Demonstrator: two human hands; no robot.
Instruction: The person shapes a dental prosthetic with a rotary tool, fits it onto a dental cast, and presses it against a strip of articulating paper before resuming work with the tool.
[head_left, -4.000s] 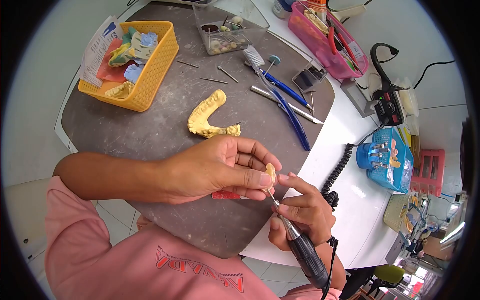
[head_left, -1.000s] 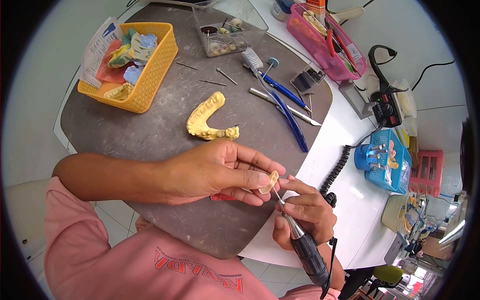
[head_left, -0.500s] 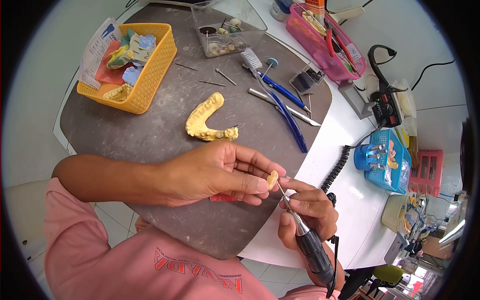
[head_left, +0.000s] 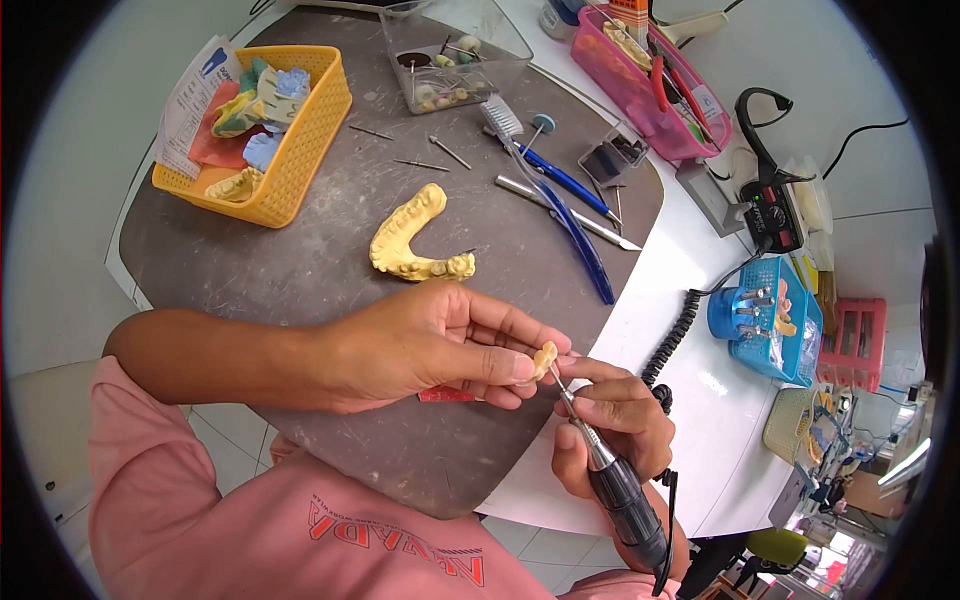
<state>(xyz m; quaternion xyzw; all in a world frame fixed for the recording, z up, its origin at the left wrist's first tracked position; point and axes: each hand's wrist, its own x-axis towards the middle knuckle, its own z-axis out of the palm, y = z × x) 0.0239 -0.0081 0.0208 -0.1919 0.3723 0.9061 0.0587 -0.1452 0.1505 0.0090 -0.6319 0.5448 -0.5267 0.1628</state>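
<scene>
Head view: your left hand (head_left: 440, 345) pinches the piece (head_left: 543, 361) between thumb and fingertips, its other fingers loosely curled; your right hand (head_left: 628, 415) is folded pen-fashion around the handpiece (head_left: 627, 505). The piece is held above the mat (head_left: 300, 285), near its right border, where your two hands meet. Compared with a second ago, you have turned it to another angle, and the slender metal bur (head_left: 559, 382) stands at its right side; judging by this, a different part of the surface is being worked. Whether the tip actually touches is too small to tell. The piece is cream-coloured, small and rounded into lobes; the handpiece joins a bright metal nose to a black barrel. Beyond your left fingers, the matt yellow model (head_left: 398, 245) curves like a horseshoe on the scuffed grey-brown mat. Farther out stands the perforated yellow plastic basket (head_left: 300, 172).
</scene>
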